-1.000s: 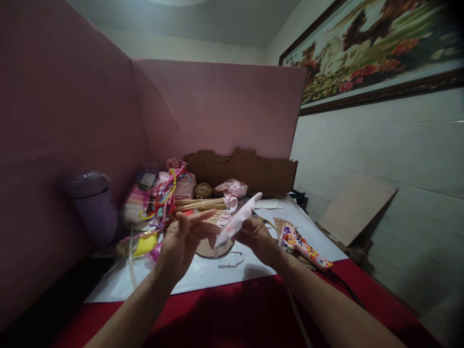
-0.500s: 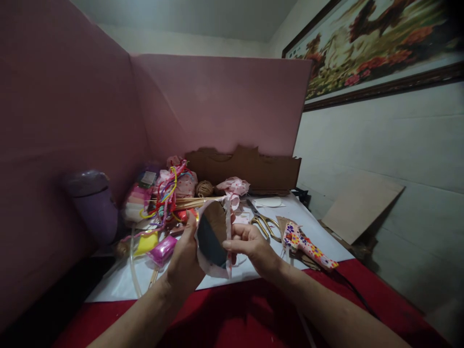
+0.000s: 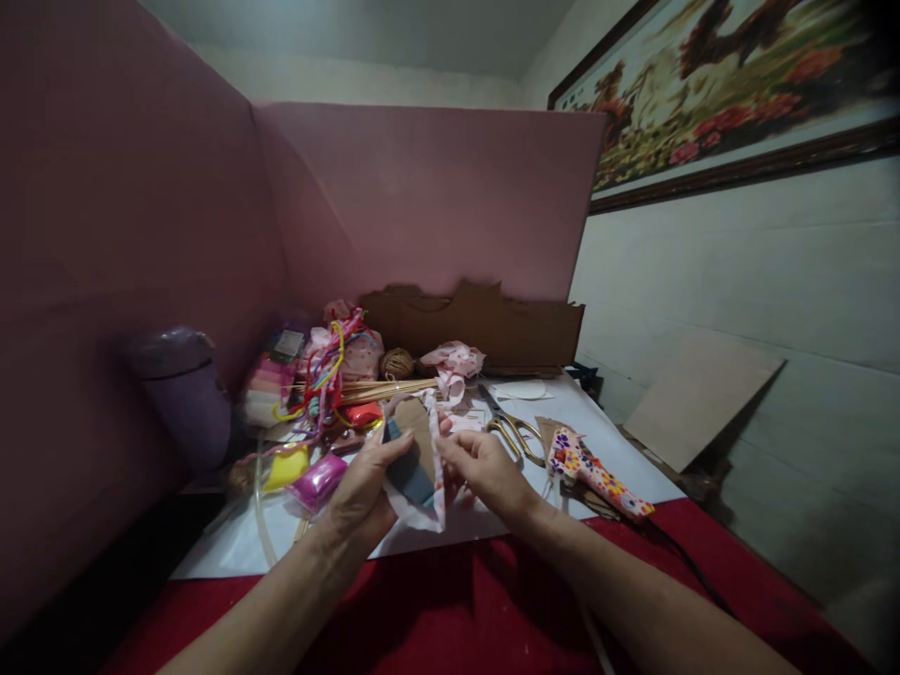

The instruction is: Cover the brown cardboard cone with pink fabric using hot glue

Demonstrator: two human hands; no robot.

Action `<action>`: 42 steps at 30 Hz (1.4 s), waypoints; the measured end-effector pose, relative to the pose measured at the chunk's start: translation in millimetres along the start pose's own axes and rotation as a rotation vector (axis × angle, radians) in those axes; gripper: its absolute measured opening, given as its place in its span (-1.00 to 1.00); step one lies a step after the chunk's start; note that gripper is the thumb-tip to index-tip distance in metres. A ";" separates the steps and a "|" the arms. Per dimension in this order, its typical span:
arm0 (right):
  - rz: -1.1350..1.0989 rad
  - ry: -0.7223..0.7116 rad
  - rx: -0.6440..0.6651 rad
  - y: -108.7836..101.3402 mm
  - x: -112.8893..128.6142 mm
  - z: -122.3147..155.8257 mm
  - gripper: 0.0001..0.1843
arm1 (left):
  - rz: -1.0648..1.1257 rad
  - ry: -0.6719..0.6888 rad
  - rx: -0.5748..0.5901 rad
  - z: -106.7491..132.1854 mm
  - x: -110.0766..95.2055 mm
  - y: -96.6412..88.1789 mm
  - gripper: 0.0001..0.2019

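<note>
Between my hands is a cardboard piece [image 3: 424, 448], part brown and part dark blue-grey, with pale pink-white fabric [image 3: 437, 497] around its edge. My left hand [image 3: 372, 478] is closed on its left side, the thumb lying over the front face. The fingers of my right hand [image 3: 485, 469] pinch the fabric along the right edge. Some of the right fingertips are hidden behind the fabric. Gold-handled scissors [image 3: 518, 439] lie just beyond my right hand. A flower-patterned glue gun [image 3: 597, 473] rests to its right on a scrap of cardboard.
Bamboo sticks [image 3: 397, 389], a twine ball [image 3: 397, 364] and crumpled pink fabric [image 3: 454, 361] lie behind my hands. At left are colourful pipe cleaners [image 3: 337, 361], a yellow packet [image 3: 286, 468], a purple packet [image 3: 318, 482] and a purple tumbler [image 3: 183, 403]. Torn cardboard [image 3: 471, 328] stands at the back.
The cardboard piece has turned, so more of its brown part shows. My left thumb has come down onto its face, and my right fingers have shifted slightly along the fabric edge.
</note>
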State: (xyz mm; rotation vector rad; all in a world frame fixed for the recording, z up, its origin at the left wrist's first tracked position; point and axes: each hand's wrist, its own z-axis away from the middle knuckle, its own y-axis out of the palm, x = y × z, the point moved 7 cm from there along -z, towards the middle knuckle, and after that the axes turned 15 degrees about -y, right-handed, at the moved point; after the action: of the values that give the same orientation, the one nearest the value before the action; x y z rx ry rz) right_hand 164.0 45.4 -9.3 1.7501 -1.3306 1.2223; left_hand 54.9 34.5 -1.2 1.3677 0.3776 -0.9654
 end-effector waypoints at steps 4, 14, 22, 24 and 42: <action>0.265 -0.287 -0.293 -44.4 31.7 -9.2 -0.58 | 0.013 -0.073 0.026 -1.2 1.3 -0.9 -0.51; 0.753 -0.175 -0.347 -153.9 96.5 34.1 -0.76 | -0.093 -0.079 0.141 5.7 3.2 9.9 -0.37; 1.317 0.201 0.021 -164.9 19.6 77.9 -0.65 | -0.087 -0.050 0.184 8.7 -0.9 12.4 -0.37; 1.324 0.196 -0.011 -162.3 16.1 79.8 -0.62 | -0.103 -0.039 0.181 10.3 -2.3 13.4 -0.37; 1.291 0.192 -0.373 -175.5 22.6 77.8 -0.47 | -0.134 -0.003 0.206 9.5 -6.1 14.4 -0.42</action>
State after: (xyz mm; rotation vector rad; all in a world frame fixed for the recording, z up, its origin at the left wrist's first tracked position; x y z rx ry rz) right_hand 355.9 22.1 -8.2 0.3522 -2.4488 1.5045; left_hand 59.5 26.6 14.6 1.5416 0.3785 -1.1416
